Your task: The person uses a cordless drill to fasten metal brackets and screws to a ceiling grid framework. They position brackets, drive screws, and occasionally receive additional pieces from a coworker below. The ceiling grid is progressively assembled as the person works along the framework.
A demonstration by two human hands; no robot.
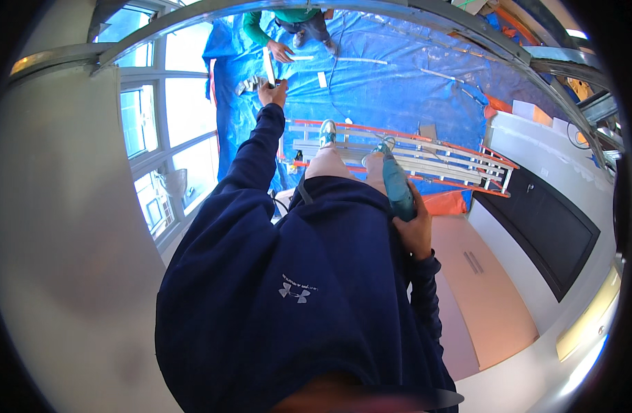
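My left hand (273,95) reaches far forward, its fingers closed round the lower end of a narrow white strip (268,65). Close to the strip's upper end is another person's hand (281,52), coming from a green sleeve (255,27); whether it touches the strip I cannot tell. Down at my right side, my right hand (418,230) grips a teal power tool (398,189). The tool points forward past my leg, and its exact kind is not clear. A crumpled grey thing (248,85) shows just left of my left hand.
Blue tarp (384,89) covers the floor below, with thin white strips (357,60) lying on it. Under my feet is an orange-railed platform or ladder (398,155). Metal framing (316,8) arches overhead. Windows (185,103) line the left; a dark door (543,227) is at right.
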